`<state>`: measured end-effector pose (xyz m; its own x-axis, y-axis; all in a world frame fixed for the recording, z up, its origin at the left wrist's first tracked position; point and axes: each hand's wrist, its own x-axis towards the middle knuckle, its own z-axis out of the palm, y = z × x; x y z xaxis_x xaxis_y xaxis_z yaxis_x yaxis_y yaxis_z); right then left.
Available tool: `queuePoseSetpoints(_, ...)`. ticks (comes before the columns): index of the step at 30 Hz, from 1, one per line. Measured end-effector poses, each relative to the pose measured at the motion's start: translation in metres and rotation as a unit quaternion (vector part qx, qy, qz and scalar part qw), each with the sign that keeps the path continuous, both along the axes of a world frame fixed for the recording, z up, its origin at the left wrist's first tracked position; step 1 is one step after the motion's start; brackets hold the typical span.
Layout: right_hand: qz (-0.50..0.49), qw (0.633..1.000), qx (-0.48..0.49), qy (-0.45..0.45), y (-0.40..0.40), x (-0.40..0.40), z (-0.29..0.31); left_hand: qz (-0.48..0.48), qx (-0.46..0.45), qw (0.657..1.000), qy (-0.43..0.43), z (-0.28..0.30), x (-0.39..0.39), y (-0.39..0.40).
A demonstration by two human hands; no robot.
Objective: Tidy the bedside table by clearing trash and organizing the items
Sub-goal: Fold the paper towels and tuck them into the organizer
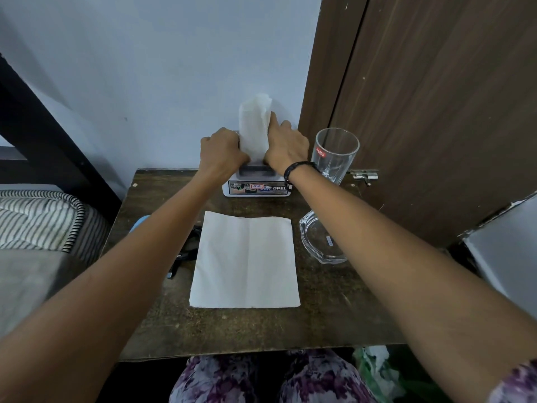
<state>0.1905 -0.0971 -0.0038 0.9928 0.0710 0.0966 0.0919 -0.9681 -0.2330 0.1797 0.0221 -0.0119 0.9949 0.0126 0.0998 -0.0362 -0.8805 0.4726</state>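
Listing from largest to smallest, risks first, then lettering.

Bench (334, 321): dark wood-grain bedside top against a pale wall, a brown door to its right. It carries everything below.

Flat tissue (245, 261): an unfolded white sheet lying at the bench middle, well apart from both hands. Light enough that a sweep of a forearm above it could, I judge, slide it off the front edge.

Tissue box (255, 189): a white box at the back of the bench, close to the wall. Left hand (222, 151) grips its left top edge, fingers curled over. Right hand (286, 146) presses against the upright tissue (254, 128) standing out of the slot; whether those fingers pinch the sheet or only push it I cannot tell. Likely trouble: a hard tug or push tears the sheet or tips the box backward.

Drinking glass (334, 154): upright, just beside the right wrist. An outward move of that wrist could topple it.

Glass dish (322, 239): clear, lying under the right forearm, near the flat tissue's right edge; a dropped elbow could knock it.

Black cable (181, 257): partly hidden beneath the left forearm.

Readable writing: "cello" on the glass's red sticker; "OPEL" on the box front; smaller print there illegible.
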Motion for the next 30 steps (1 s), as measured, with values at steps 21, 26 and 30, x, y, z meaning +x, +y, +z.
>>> queuePoseSetpoints(21, -0.039, 0.944, 0.313, -0.092, -0.015, -0.051, 0.001, 0.071, -0.02, 0.98, -0.183, -0.008, -0.081, -0.007)
queuePoseSetpoints(26, -0.031, 0.944, 0.318, -0.077, -0.007, -0.144, -0.012, 0.123, 0.028, 0.989, -0.077, -0.032, -0.168, -0.001)
queuePoseSetpoints(30, -0.052, 0.985, 0.147, 0.08, 0.0, -0.201, -0.036, 0.138, 0.03, 0.988, 0.056, -0.046, -0.206, -0.002)
